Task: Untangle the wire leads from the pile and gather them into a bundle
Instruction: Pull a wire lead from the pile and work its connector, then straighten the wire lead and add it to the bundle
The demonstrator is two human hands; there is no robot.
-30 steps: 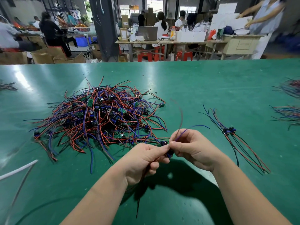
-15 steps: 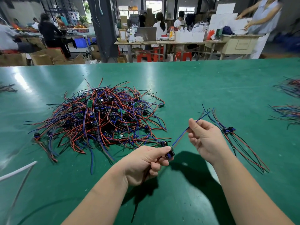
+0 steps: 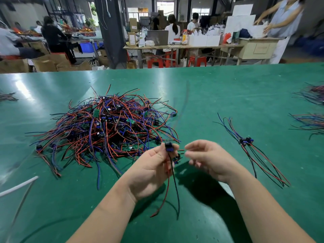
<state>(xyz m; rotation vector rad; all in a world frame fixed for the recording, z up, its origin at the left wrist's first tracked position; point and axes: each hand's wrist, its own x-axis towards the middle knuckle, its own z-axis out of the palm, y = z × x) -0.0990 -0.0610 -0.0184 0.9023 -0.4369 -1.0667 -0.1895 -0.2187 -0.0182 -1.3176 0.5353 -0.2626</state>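
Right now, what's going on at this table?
A person is sorting wire leads at a green table. The left hand pinches one lead by its small blue part, with its red and black wires hanging down. The right hand hovers just beside it, fingers loosely curled, apparently holding nothing, though it is blurred. The big tangled pile lies to the left; a small bundle lies to the right.

One tangled wire pile (image 3: pixel 105 130) at ten o'clock. One gathered bundle (image 3: pixel 245 141) at three. One single lead (image 3: pixel 169 147) at centre. Two hands, the left hand (image 3: pixel 150 167) and the right hand (image 3: pixel 210 159). Two more wire heaps (image 3: pixel 311 122) (image 3: pixel 316 93) at two o'clock.
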